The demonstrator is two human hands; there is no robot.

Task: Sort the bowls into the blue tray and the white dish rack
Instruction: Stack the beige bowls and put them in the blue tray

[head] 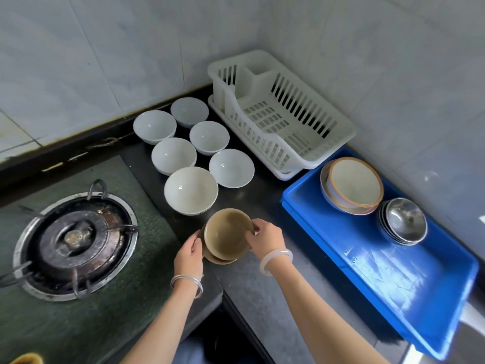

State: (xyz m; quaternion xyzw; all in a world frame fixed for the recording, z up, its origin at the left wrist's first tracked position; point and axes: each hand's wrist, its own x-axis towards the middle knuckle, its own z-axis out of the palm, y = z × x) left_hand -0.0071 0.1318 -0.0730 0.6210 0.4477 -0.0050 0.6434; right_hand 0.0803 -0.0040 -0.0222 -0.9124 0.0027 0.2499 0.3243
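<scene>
Head view, looking down on a dark stone countertop [262,290] in a tiled corner. White slatted plastic dish rack [282,114] stands against the back wall on its drip tray; no bowls in it. Rectangular blue plastic tray [388,279] lies just in front of the rack and holds 2 stacks at its far end: cream ceramic bowls with orange-brown rims [353,186], nested and tilted, and beside them a nested stack of shiny steel bowls [404,222]. Near half of the tray floor is bare.

6 plain white ceramic bowls [191,190] sit upright on the counter left of the rack, in 2 rows, close together.

At the counter's front edge, 2 nested brown glazed bowls [227,236] are held between both hands. Left hand [187,254], silver bangles on the wrist, is closed against the stack's left side. Right hand [266,237], pale bangle on the wrist, pinches the upper bowl's right rim, thumb over the edge. Upper bowl is tipped relative to the lower.

Gas burner with metal pan supports [74,245] occupies the hob to the left.
</scene>
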